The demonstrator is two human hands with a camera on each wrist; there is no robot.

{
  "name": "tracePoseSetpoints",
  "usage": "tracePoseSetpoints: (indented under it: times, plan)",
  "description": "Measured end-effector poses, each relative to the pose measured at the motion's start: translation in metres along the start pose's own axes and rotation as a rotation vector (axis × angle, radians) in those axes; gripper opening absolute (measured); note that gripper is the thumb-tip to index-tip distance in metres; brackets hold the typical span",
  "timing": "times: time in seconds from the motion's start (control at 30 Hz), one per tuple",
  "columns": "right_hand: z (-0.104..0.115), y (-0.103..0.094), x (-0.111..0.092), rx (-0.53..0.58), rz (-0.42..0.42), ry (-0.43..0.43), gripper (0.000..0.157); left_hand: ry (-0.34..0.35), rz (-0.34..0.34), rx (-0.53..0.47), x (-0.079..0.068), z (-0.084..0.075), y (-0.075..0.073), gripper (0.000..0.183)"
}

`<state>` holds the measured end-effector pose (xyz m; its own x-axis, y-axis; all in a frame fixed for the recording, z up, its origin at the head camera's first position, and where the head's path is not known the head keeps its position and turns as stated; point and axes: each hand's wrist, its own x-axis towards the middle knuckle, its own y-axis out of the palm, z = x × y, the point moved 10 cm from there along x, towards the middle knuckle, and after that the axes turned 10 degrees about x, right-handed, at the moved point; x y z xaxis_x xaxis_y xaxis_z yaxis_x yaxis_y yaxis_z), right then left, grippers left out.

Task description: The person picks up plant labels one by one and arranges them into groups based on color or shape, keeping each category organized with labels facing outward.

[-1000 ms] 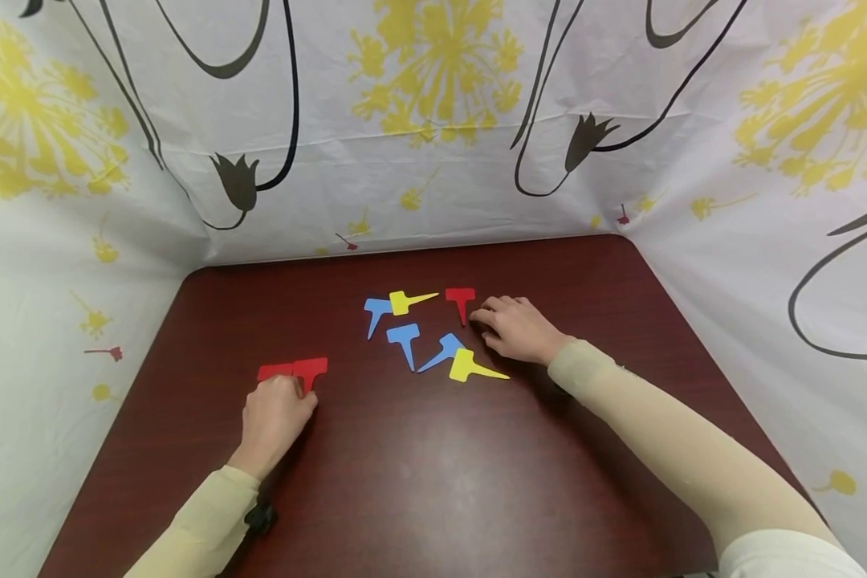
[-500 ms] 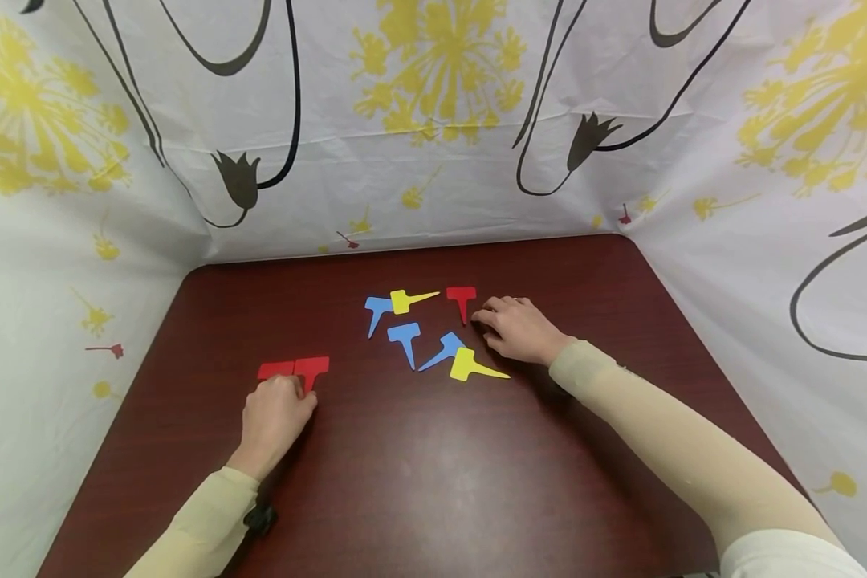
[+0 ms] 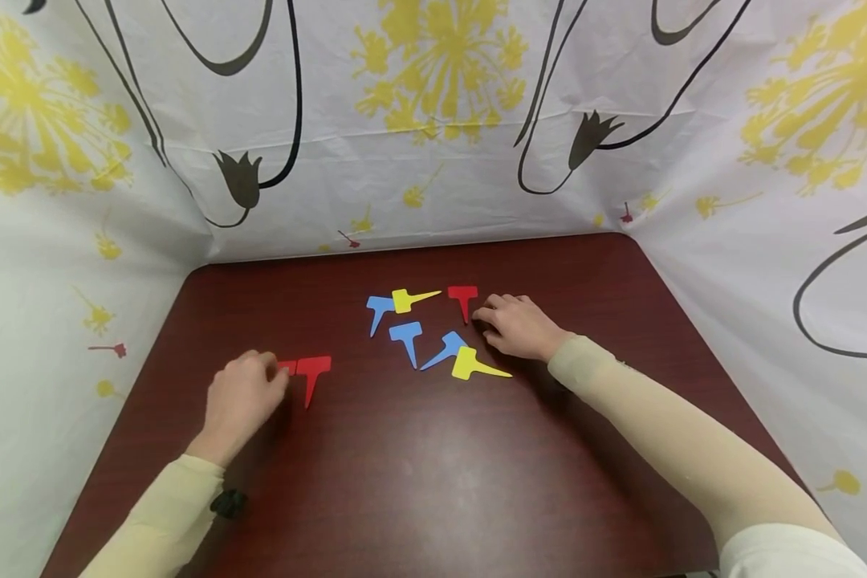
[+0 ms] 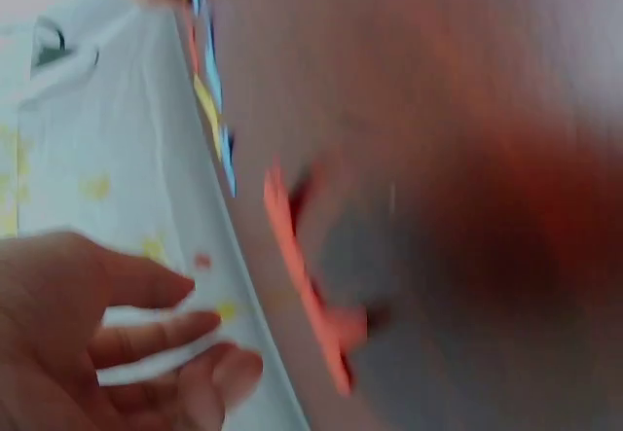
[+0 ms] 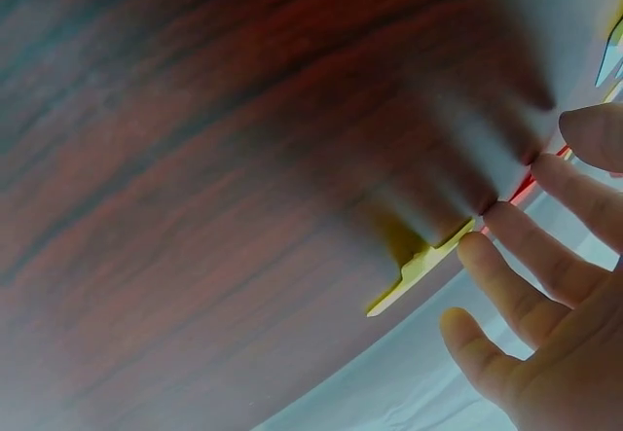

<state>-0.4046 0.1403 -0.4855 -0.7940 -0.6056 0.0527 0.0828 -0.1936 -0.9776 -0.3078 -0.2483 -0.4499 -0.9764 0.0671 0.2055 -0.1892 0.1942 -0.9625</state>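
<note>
With loose, empty fingers on both left hand [image 3: 242, 399] and right hand [image 3: 518, 326], the left, at frame left, should clear the red tags [image 3: 314, 366] without nudging them.

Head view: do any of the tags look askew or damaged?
Askew, yes: the nearer yellow tag partly covers a blue tag, the two pointing different ways. That looks messy against the two red tags near the left hand, set side by side. No damage shows.
</note>
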Motion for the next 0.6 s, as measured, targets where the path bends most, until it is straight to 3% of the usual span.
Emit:
tracePoseSetpoints:
  times: [0.1, 0.37, 0.6]
  plan:
    - [0.0, -0.001, 0.0, 0.007, -0.003, 0.002, 0.036, 0.076, 0.005, -0.006, 0.003, 0.015, -0.005, 0.012]
    - [0.004, -0.005, 0.0, 0.006, -0.034, -0.009, 0.034, 0.285, 0.165, -0.027, -0.006, 0.038, 0.023, 0.052]
    - [0.005, -0.004, 0.001, 0.004, -0.045, -0.016, 0.035, 0.316, 0.202, 0.039, -0.01, 0.046, 0.033, 0.059]
